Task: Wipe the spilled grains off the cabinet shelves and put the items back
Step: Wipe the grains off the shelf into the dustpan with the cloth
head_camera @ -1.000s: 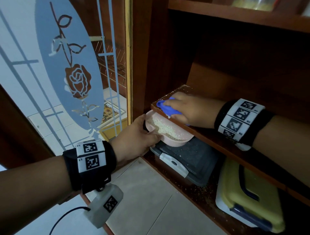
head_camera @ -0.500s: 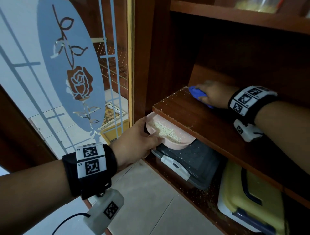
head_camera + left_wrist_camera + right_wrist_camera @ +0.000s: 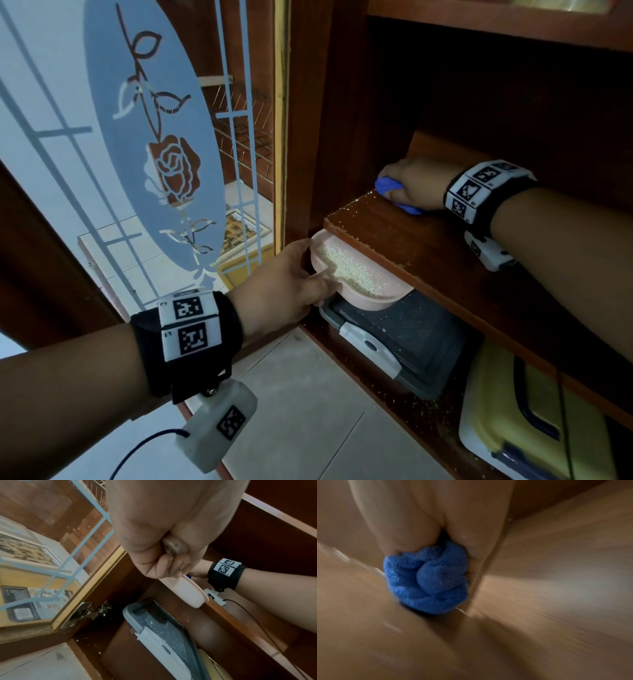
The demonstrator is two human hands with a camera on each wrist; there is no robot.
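My right hand [image 3: 412, 183] grips a bunched blue cloth [image 3: 388, 187] [image 3: 428, 580] and presses it on the wooden shelf [image 3: 428, 253] at its back left corner. A few grains lie along the shelf's left edge. My left hand [image 3: 291, 281] [image 3: 164, 566] holds a pink bowl [image 3: 359, 294] [image 3: 187, 593] by its rim, just under the shelf's front edge. A heap of pale grains [image 3: 346, 267] lies in the bowl.
A dark grey lidded box [image 3: 404, 339] with a white latch sits on the lower shelf under the bowl, beside a yellow-lidded container [image 3: 513, 421]. Grains are scattered on the lower shelf [image 3: 421, 407]. The glass cabinet door [image 3: 137, 154] stands open on the left.
My right hand has drawn the blue cloth from the shelf's front left corner to the back of the shelf. The left hand keeps the pink bowl in place.
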